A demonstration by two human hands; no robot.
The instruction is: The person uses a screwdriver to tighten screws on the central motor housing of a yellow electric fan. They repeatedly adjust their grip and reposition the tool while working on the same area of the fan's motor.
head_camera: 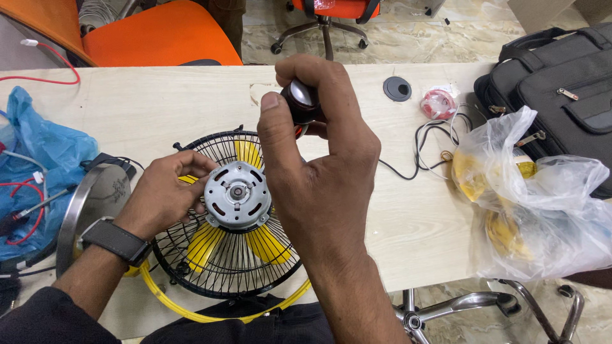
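A small fan lies face down on the wooden table (159, 108): black wire grille (220, 267), yellow blades (204, 245), and a silver motor housing (237, 196) at the hub. My left hand (167, 194), with a dark watch at the wrist, rests on the grille and touches the motor's left side. My right hand (319, 159) is raised above the motor and grips the dark, reddish handle of a screwdriver (299, 102). The tool's shaft is hidden behind my fingers.
A blue plastic bag (38, 153) with red wires sits at the left, beside a round metal fan base (95, 197). Clear plastic bags (535, 197) with yellow parts and a black bag (561, 89) lie at the right. Orange chairs stand behind the table.
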